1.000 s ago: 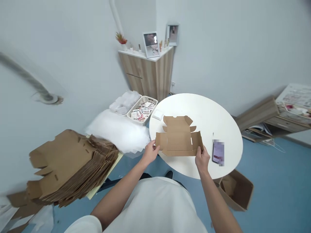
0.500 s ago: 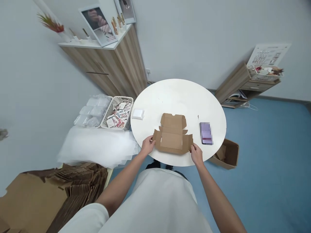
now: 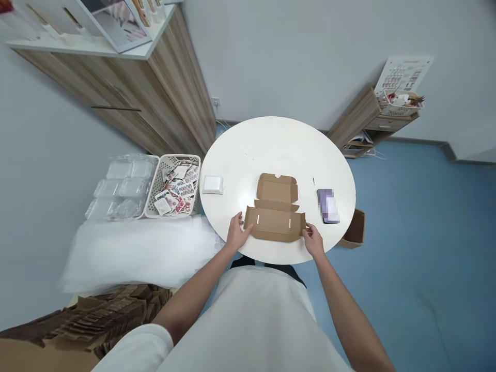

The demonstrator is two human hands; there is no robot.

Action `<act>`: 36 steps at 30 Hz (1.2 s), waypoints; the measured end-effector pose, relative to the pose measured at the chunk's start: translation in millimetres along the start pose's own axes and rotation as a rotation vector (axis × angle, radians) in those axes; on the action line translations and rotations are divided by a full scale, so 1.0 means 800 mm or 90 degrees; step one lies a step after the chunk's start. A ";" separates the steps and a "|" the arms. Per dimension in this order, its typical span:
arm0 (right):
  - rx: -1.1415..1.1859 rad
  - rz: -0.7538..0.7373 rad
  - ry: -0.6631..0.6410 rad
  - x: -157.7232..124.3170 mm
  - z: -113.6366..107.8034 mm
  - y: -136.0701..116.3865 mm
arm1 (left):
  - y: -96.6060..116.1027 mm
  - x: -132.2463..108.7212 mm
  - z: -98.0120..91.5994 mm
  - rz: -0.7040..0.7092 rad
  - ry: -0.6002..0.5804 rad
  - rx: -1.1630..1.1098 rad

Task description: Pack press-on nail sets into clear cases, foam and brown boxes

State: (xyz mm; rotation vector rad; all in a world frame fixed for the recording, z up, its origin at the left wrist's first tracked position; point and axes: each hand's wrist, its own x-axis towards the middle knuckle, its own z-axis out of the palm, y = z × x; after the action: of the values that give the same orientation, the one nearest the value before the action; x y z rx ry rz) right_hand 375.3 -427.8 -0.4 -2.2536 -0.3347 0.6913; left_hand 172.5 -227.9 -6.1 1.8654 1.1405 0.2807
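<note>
An unfolded brown cardboard box lies on the white round table, its lid panel pointing away from me and two white slots showing in the near panel. My left hand is at the left edge, thumb over the cardboard and fingers along the outside of the side flap. At the opposite end, my right hand pinches the right flap between thumb and fingers. Right of the box rests a purple phone-like item, partly blurred. A small white packet sits near the table's left edge.
Left of the table are a basket of printed cards, clear plastic trays, translucent sheets and stacked flat cardboard. An open carton stands on the floor at right. Wooden cabinets stand by the wall.
The box's side flaps and near panel now lie flatter. My left hand has shifted its grip, fingers more spread and thumb onto the cardboard. The view has turned slightly.
</note>
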 end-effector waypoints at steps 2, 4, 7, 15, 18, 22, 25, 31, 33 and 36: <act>-0.024 -0.020 0.025 0.007 -0.002 -0.003 | 0.010 -0.011 -0.004 0.077 0.026 0.106; -0.045 -0.049 0.056 0.020 -0.005 -0.009 | 0.022 -0.020 -0.006 0.156 0.008 0.215; -0.059 -0.078 0.054 0.049 -0.011 -0.028 | 0.041 -0.029 -0.002 0.250 -0.078 0.340; -0.026 -0.046 -0.124 0.135 -0.003 -0.069 | 0.052 -0.022 0.040 0.247 -0.187 0.515; -0.017 -0.054 -0.137 0.159 0.008 -0.069 | 0.050 -0.017 0.051 0.214 -0.203 0.522; -0.026 -0.076 -0.131 0.176 0.021 -0.065 | 0.052 -0.012 0.060 0.189 -0.215 0.515; -0.030 -0.076 -0.126 0.179 0.025 -0.065 | 0.055 -0.009 0.063 0.183 -0.212 0.511; -0.143 -0.107 -0.123 0.169 0.016 -0.074 | 0.071 -0.001 0.058 0.179 -0.169 0.546; -0.183 -0.124 -0.121 0.163 0.012 -0.077 | 0.078 0.003 0.055 0.188 -0.152 0.566; -0.226 -0.149 -0.123 0.154 0.008 -0.081 | 0.085 0.010 0.053 0.201 -0.141 0.587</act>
State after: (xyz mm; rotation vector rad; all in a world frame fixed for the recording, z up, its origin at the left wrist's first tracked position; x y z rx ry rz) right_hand 470.9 -326.4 -3.4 -2.4253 -0.8594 0.7742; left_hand 242.1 -257.1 21.9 2.8008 0.8683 -0.3452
